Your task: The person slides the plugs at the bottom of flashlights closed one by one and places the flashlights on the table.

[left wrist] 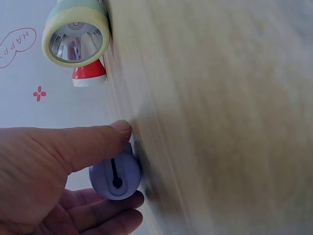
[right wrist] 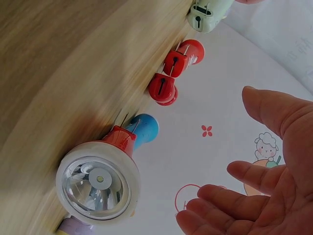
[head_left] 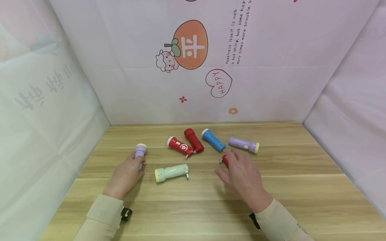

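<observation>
On the left of the table, my left hand holds a small purple flashlight with a pale yellow rim. The left wrist view shows the thumb on one side of this purple flashlight and fingers on the other, its slotted tail end facing the camera. Over a red flashlight hovers my right hand, hiding most of it. From the right wrist, that red flashlight shows a white-rimmed lens and metal prongs. The right hand has its fingers extended, apart from it, with nothing held.
A mint green flashlight lies between the hands. Farther back are a white-rimmed red flashlight, a darker red one, a blue one and another purple one. White printed cloth walls the wooden table.
</observation>
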The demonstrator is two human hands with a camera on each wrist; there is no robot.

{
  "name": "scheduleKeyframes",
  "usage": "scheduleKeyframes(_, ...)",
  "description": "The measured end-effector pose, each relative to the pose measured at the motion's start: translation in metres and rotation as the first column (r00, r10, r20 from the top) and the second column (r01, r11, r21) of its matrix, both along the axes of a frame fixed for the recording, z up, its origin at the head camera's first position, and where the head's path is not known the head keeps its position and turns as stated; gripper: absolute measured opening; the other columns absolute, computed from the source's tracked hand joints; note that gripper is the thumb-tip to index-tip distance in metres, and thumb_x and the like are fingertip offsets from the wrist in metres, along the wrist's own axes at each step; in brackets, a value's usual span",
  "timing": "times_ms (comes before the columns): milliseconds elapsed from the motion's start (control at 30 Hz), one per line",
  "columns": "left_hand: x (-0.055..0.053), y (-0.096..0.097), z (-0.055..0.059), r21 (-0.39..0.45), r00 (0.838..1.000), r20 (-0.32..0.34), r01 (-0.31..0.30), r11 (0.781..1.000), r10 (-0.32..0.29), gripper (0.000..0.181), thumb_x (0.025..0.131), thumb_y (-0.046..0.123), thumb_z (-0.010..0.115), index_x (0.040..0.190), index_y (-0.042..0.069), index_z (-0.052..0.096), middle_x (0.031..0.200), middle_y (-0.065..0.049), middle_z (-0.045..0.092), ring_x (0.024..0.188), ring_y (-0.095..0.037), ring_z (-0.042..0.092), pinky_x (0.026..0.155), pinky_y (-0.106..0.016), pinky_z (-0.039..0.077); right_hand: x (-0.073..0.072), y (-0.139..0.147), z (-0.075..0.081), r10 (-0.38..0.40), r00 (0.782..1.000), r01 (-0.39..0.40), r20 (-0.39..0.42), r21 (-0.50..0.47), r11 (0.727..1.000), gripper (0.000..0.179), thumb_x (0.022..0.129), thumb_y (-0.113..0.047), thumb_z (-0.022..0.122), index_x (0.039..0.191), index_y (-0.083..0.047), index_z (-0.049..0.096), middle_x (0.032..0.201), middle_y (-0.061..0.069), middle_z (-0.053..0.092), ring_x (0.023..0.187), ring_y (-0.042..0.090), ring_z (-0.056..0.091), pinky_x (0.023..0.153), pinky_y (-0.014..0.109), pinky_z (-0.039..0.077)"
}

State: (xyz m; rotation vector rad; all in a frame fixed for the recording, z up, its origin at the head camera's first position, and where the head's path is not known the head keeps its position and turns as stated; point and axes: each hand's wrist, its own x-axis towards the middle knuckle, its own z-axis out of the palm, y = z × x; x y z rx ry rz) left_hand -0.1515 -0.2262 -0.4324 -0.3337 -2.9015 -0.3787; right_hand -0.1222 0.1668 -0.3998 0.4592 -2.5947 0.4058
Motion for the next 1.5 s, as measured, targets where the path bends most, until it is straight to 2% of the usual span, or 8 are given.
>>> scheduleKeyframes(367, 0.001, 0.001, 0.008, -0.047, 1.000, 0.006, 0.012, 0.999, -0.012, 0.051, 0.081, 0.008, 0.088, 0.127, 0.003, 0.068, 0.126, -0.031, 0.067, 0.103, -0.044, 0.071, 0.081, -0.058, 0.060, 0.000, -0.001, 0.001, -0.014, 0.999, 0.014, 0.033, 0.001, 1.000, 0.071, 0.083, -0.041, 0.088, 0.137, -0.004, 0.061, 0.125, 0.023, 0.070, 0.112, 0.042, 0.067, 0.088, 0.056, 0.060)
scheduleKeyframes(467, 0.000, 0.001, 0.009, -0.034, 1.000, 0.024, 0.006, 0.999, -0.005, 0.042, 0.089, 0.006, 0.080, 0.128, 0.002, 0.067, 0.125, -0.031, 0.067, 0.103, -0.045, 0.071, 0.081, -0.060, 0.059, 0.000, -0.001, 0.001, -0.014, 0.999, 0.014, 0.030, 0.005, 1.000, 0.072, 0.082, -0.041, 0.089, 0.137, -0.004, 0.061, 0.124, 0.023, 0.070, 0.110, 0.042, 0.068, 0.086, 0.056, 0.061)
scheduleKeyframes(567, -0.001, -0.001, 0.010, -0.027, 0.999, 0.042, -0.012, 1.000, 0.013, 0.028, 0.098, 0.007, 0.068, 0.126, 0.002, 0.067, 0.117, -0.028, 0.070, 0.095, -0.043, 0.072, 0.075, -0.057, 0.059, 0.001, -0.001, 0.001, -0.014, 0.999, 0.014, 0.034, 0.008, 1.000, 0.072, 0.082, -0.042, 0.088, 0.137, -0.004, 0.061, 0.124, 0.023, 0.070, 0.111, 0.043, 0.068, 0.087, 0.056, 0.060)
scheduleKeyframes(667, -0.001, -0.002, 0.011, -0.029, 0.998, 0.054, -0.028, 0.999, 0.030, 0.024, 0.103, 0.006, 0.061, 0.126, 0.002, 0.066, 0.110, -0.025, 0.071, 0.089, -0.039, 0.071, 0.070, -0.054, 0.058, 0.002, -0.001, 0.002, -0.019, 0.999, 0.019, 0.048, 0.010, 1.000, 0.073, 0.083, -0.042, 0.088, 0.139, -0.003, 0.060, 0.128, 0.025, 0.068, 0.114, 0.045, 0.067, 0.088, 0.058, 0.060)
scheduleKeyframes(800, -0.001, -0.003, 0.012, -0.027, 0.997, 0.065, -0.035, 0.999, 0.037, 0.027, 0.102, 0.005, 0.062, 0.129, 0.001, 0.066, 0.111, -0.026, 0.071, 0.089, -0.039, 0.071, 0.070, -0.054, 0.058, 0.003, 0.000, 0.003, -0.031, 0.996, 0.028, 0.079, 0.039, 0.999, 0.079, 0.085, -0.043, 0.086, 0.144, -0.002, 0.056, 0.136, 0.032, 0.063, 0.121, 0.050, 0.063, 0.092, 0.062, 0.057)
scheduleKeyframes(1067, 0.000, -0.003, 0.012, -0.025, 0.997, 0.063, -0.052, 0.998, 0.054, 0.023, 0.105, 0.011, 0.059, 0.125, 0.002, 0.065, 0.106, -0.024, 0.071, 0.084, -0.038, 0.070, 0.066, -0.053, 0.056, 0.003, 0.001, 0.002, -0.048, 0.991, 0.033, 0.122, 0.122, 0.992, 0.092, 0.084, -0.050, 0.085, 0.149, 0.002, 0.046, 0.147, 0.039, 0.050, 0.135, 0.059, 0.049, 0.111, 0.065, 0.044)
scheduleKeyframes(1333, 0.002, -0.004, 0.012, -0.012, 0.996, 0.065, -0.066, 0.998, 0.066, 0.021, 0.106, 0.012, 0.057, 0.124, 0.002, 0.061, 0.110, -0.026, 0.070, 0.087, -0.043, 0.070, 0.068, -0.057, 0.056, 0.003, 0.001, -0.001, -0.068, 0.985, 0.047, 0.161, 0.131, 0.990, 0.096, 0.083, -0.054, 0.084, 0.154, -0.002, 0.044, 0.154, 0.039, 0.041, 0.140, 0.062, 0.040, 0.109, 0.071, 0.042)
scheduleKeyframes(1500, 0.004, -0.002, 0.015, -0.028, 0.998, 0.019, -0.051, 0.998, 0.051, 0.019, 0.104, 0.010, 0.058, 0.121, 0.001, 0.059, 0.100, -0.022, 0.069, 0.078, -0.040, 0.067, 0.062, -0.055, 0.054, 0.003, 0.001, -0.002, -0.064, 0.987, 0.043, 0.145, 0.145, 0.988, 0.098, 0.082, -0.054, 0.085, 0.154, -0.002, 0.044, 0.154, 0.038, 0.040, 0.139, 0.062, 0.041, 0.107, 0.072, 0.043)
